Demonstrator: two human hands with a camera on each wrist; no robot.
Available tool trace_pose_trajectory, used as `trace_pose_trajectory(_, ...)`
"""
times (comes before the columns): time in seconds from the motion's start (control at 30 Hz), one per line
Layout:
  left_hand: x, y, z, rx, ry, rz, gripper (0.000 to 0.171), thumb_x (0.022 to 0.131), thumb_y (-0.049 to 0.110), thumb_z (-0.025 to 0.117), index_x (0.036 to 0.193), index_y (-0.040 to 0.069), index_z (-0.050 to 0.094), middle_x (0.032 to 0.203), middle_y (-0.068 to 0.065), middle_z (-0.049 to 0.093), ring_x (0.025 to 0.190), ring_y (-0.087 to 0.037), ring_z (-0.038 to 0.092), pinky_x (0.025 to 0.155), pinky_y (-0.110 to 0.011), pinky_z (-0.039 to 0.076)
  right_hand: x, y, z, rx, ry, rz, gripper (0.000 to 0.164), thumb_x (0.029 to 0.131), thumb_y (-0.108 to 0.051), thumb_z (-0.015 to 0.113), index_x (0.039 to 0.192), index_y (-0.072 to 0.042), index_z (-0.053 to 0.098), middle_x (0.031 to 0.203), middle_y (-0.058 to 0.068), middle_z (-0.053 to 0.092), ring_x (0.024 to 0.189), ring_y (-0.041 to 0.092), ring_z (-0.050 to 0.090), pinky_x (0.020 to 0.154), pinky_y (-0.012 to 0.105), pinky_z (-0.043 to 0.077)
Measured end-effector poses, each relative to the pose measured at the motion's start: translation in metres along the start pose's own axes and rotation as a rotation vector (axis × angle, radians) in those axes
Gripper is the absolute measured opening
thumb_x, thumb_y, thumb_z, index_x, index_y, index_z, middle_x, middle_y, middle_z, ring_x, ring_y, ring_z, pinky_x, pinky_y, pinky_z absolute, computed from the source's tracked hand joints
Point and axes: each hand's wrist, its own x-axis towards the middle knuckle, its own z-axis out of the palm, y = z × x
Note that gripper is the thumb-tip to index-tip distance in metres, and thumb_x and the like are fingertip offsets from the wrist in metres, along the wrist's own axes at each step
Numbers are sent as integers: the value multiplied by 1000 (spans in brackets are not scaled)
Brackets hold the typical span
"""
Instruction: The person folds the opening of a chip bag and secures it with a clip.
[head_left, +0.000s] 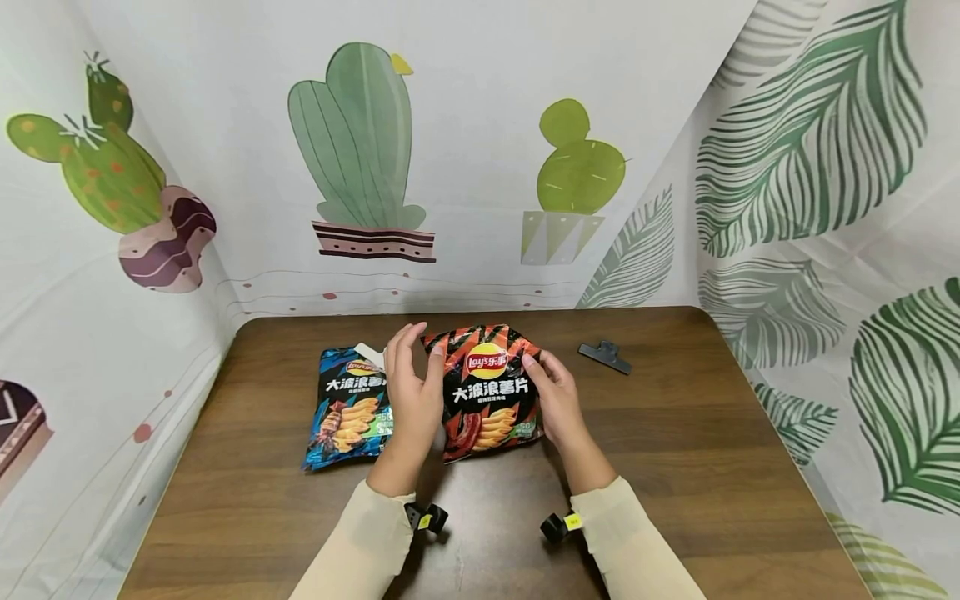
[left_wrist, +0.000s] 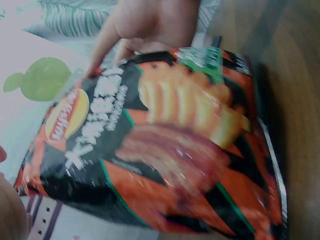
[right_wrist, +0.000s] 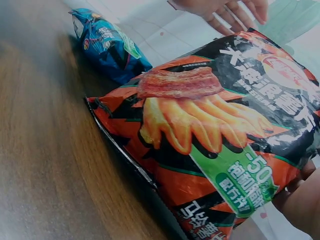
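Note:
A red and black bag of potato chips (head_left: 491,400) stands tilted up over the table, its printed front facing me. My right hand (head_left: 558,400) grips its right edge, thumb on the front and fingers behind. My left hand (head_left: 415,396) is at the upper left edge with fingers extended; in the right wrist view the left hand's fingers (right_wrist: 227,17) spread beside the bag's top corner. A blue bag of chips (head_left: 348,417) lies just left, partly hidden by the left hand. A white clip-like piece (head_left: 369,355) shows at its top.
A black clip (head_left: 605,357) lies on the brown wooden table (head_left: 675,433), right of the red bag. Behind the table hangs a white cloth (head_left: 480,167) printed with cacti and leaves. Each wrist wears a small black camera (head_left: 555,528).

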Motion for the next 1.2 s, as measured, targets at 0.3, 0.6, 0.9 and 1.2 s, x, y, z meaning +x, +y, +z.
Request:
trace_pose_trajectory(0.3,18,19,3,213,-17,277,34,94,6,67,128,5,65,125,-14,64,138,-33,47,118,-57,29,-2,-1,7,-38,15,-49,8,97,-18,68,99,-10,70,91,-5,67,87,8,61,78,21,52)
trace_pose_trajectory(0.6,36,36,12,526,-367,363,28,96,16,68,124,11,71,117,-8,72,121,-28,62,118,-52,35,-5,0,8,-31,25,-40,9,95,-16,70,98,-7,71,87,-6,65,86,9,60,78,22,50)
trace_pose_trajectory(0.9,45,39,17,642,-547,344,30,99,20,65,128,14,69,121,-4,71,115,-27,66,106,-52,45,-6,0,8,-3,37,-36,5,95,-15,70,92,-11,72,88,-5,67,85,9,60,76,22,51)
trace_pose_trajectory(1.2,57,34,16,596,-649,336,22,101,20,62,118,14,74,110,-3,74,103,-24,70,99,-48,50,-7,-1,10,-6,35,-26,8,94,-15,71,86,-15,71,86,-6,68,83,9,61,76,23,51)
